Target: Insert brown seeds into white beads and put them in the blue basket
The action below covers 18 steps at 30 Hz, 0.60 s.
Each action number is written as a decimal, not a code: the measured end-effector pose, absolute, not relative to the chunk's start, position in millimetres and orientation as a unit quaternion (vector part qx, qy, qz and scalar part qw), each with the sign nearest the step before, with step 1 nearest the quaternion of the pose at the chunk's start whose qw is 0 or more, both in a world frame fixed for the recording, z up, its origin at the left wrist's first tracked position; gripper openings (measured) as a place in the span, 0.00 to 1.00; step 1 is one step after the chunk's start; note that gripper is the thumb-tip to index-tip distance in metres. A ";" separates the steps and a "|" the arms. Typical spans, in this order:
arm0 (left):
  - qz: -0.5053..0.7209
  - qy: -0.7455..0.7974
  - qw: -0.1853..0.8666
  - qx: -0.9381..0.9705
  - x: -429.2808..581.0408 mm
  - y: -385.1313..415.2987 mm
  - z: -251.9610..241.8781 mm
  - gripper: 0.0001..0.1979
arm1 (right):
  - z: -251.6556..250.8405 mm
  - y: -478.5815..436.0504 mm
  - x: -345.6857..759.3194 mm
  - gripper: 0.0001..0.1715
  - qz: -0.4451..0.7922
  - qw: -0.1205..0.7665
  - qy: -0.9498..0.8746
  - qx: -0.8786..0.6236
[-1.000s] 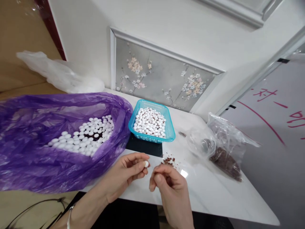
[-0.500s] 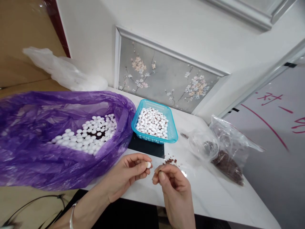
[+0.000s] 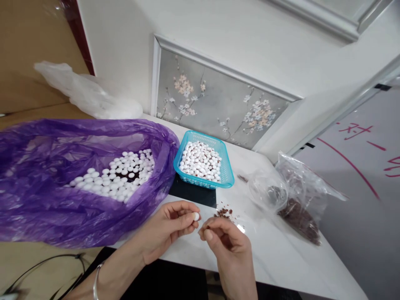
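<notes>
Between the thumb and fingers of my left hand [image 3: 175, 221] is a small white bead-like ball [image 3: 196, 216]. My right hand [image 3: 229, 241] is close beside it, thumb and fingertips pinched together; what they hold, if anything, is too small to make out. Below and behind the fingertips, a little pile of reddish-brown bits [image 3: 224, 211] lies on the white table [image 3: 275, 250]. Beyond the hands stands a blue plastic basket [image 3: 227, 179] full of similar white balls [image 3: 200, 160]. To the left, an open purple plastic bag [image 3: 62, 221] contains more white balls [image 3: 106, 183].
On the right stand a clear plastic cup [image 3: 265, 189], lying tilted, and a zip bag [image 3: 300, 221] of brown bits. A black mat [image 3: 190, 195] lies under the basket. A framed flower picture [image 3: 212, 100] leans behind; a whiteboard [image 3: 359, 200] borders the right side.
My right hand's thumb and fingertips have shifted slightly, with the thumb a little lower and further left. My left hand keeps the white ball in nearly the same place.
</notes>
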<state>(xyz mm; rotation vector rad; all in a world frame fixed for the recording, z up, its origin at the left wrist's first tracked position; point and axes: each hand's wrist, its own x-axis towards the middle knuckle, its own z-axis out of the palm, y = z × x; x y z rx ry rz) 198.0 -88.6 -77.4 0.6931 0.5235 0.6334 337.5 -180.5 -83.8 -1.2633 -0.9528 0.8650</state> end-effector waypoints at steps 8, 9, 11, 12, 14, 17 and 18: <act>0.299 0.250 0.860 0.330 197.5 -87.7 -76.4 0.06 | -79.8 -177.7 334.5 0.04 0.407 0.656 -0.361 -0.523; 0.298 0.250 0.859 0.334 197.7 -87.7 -76.2 0.06 | -78.7 -177.1 334.2 0.04 0.407 0.650 -0.364 -0.529; 0.296 0.244 0.859 0.340 198.2 -87.5 -76.0 0.06 | -77.5 -176.4 333.7 0.02 0.408 0.636 -0.382 -0.532; 0.297 0.240 0.859 0.342 198.4 -87.4 -75.9 0.06 | -77.3 -176.0 333.3 0.01 0.409 0.631 -0.390 -0.532; 0.300 0.235 0.859 0.342 198.5 -87.6 -76.0 0.07 | -77.2 -175.1 332.2 0.02 0.402 0.628 -0.400 -0.533; 0.305 0.243 0.859 0.333 197.8 -88.3 -76.5 0.07 | -76.9 -172.5 330.0 0.03 0.373 0.632 -0.414 -0.539; 0.305 0.246 0.858 0.331 197.4 -88.6 -76.7 0.07 | -76.7 -171.5 329.3 0.03 0.367 0.634 -0.417 -0.539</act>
